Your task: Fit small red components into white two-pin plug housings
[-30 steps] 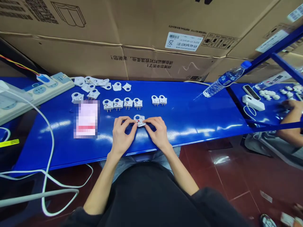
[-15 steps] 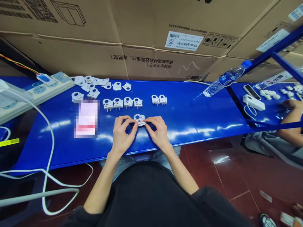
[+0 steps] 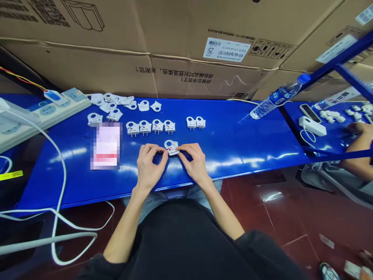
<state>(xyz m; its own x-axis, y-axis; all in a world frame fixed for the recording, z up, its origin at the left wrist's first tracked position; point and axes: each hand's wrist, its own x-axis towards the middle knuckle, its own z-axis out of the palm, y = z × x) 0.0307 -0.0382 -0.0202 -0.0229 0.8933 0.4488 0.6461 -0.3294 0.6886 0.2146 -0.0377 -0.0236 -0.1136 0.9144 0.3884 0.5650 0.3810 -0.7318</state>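
Fingertips of the left hand (image 3: 149, 165) and right hand (image 3: 194, 163) pinch a small white plug part (image 3: 171, 147) by its edges; it looks light, rigid and easily dropped.

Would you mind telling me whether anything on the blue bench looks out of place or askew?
The water bottle lies tilted against the blue frame rather than standing. The white plug pieces at the back left sit in a loose heap, unlike the neat row nearer the hands. Nothing looks spilled or damaged.

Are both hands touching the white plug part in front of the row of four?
Touching. The head view shows the left hand and right hand pinching the plug part from either side with their fingertips.
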